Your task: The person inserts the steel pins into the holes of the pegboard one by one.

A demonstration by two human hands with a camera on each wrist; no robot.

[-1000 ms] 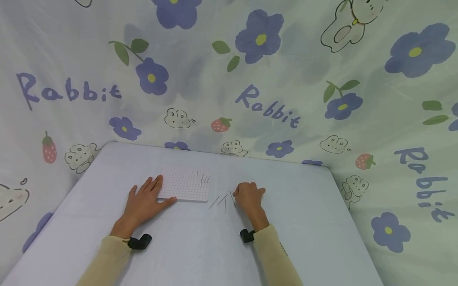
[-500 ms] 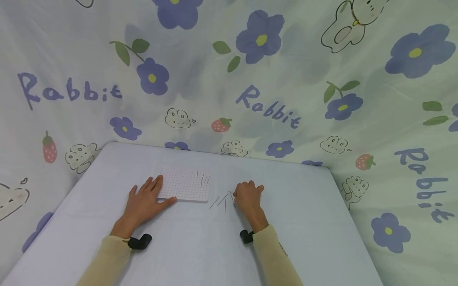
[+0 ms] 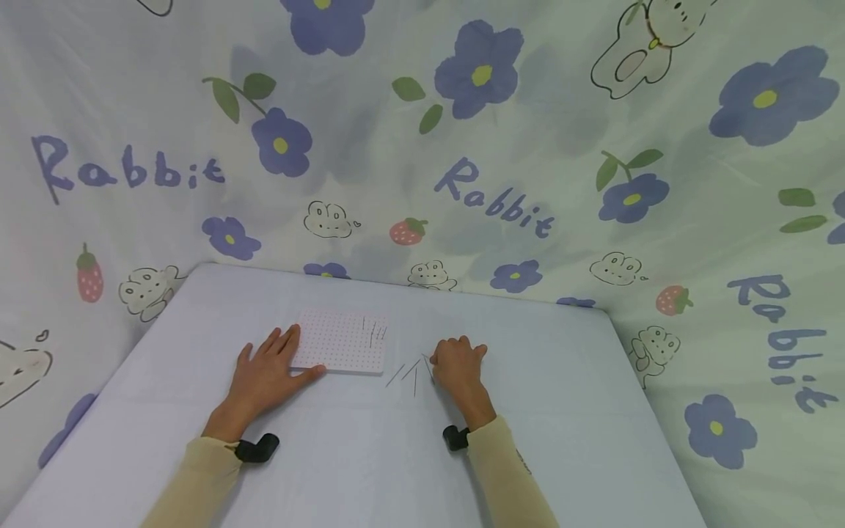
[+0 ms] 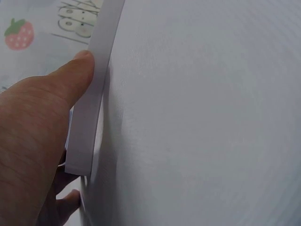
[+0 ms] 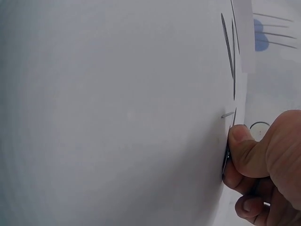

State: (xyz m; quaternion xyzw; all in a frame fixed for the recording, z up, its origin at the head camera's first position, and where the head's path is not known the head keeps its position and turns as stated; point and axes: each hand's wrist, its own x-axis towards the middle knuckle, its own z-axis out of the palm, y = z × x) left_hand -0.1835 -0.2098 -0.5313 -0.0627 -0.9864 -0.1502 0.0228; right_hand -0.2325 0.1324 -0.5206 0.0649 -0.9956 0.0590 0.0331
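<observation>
A white board [image 3: 333, 345] dotted with rows of small holes lies on the table, with several thin metal pins [image 3: 372, 337] standing in its right side. My left hand [image 3: 264, 378] rests at its left end, fingers spread, the thumb along the near edge; in the left wrist view the thumb [image 4: 77, 75] touches the board's side [image 4: 89, 122]. Right of the board, several loose pins [image 3: 415, 381] lie on the table. Beside them my right hand [image 3: 458, 367] pinches a thin metal pin [image 5: 234, 117] between thumb and forefinger, low at the tabletop. Its lower part is mostly hidden by the fingers.
The white-covered table [image 3: 561, 411] reaches back to a curtain [image 3: 370, 147] printed with flowers, rabbits and lettering, which also hangs at both sides. A black wrist camera [image 3: 259, 447] sits on the left wrist, another wrist camera [image 3: 455, 437] on the right.
Almost nothing moves. The right hand shifts very slightly over the first half second, staying at the loose pins; the left hand and the board keep their place.
</observation>
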